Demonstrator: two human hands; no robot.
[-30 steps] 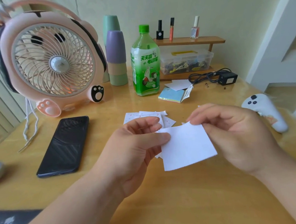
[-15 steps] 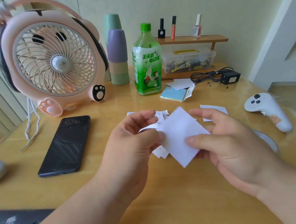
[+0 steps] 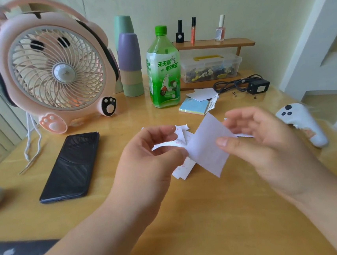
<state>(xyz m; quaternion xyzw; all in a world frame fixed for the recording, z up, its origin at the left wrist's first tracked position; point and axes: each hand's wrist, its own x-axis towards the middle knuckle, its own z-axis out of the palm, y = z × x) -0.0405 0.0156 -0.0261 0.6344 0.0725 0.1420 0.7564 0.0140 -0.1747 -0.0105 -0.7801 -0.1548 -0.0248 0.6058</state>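
- Bench [image 3: 192, 217]: wood top, carries everything below.
- Fan [image 3: 59, 74]: pink, bear-shaped, far left, upright.
- L hand [image 3: 146, 162]: centre, above bench; thumb + forefinger pinch the paper square's left corner.
- R hand [image 3: 268, 148]: just right of the sheet, thumb on its right edge; fingers behind are blurred, can't tell if it grips.
- Phone [image 3: 70, 167]: black, flat, screen up, left of L hand.
- Bottle [image 3: 163, 72]: green, capped, upright, behind the hands.
- Paper square [image 3: 206, 146]: white, btwn both hands, off the bench, turned corner-down.
- Controller [image 3: 305, 122]: white, lying near the right edge.
- Scraps [image 3: 183, 170]: small white bits w/ red marks, on bench under the sheet.
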